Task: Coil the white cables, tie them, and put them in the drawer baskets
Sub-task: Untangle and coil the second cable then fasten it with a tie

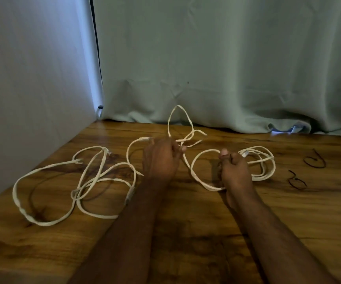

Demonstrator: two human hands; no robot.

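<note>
Counter (186, 232): loose cable (79, 191) sprawled left, second cable (198, 177) centre-right, two black ties (315, 160) far right. Right hand (236, 171) fingers curled round gathered coil; left hand (161, 158) pinching same cable's free run. Judgement: feed each new loop same size, keep flat cable untwisted, right grip firm until tie goes on.

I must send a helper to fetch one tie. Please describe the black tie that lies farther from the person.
On the wooden table, look right of the right hand. Two black ties lie there; take the far tie, nearer the curtain. It is the more open loop, and the near tie lies closer to the coil.
</note>
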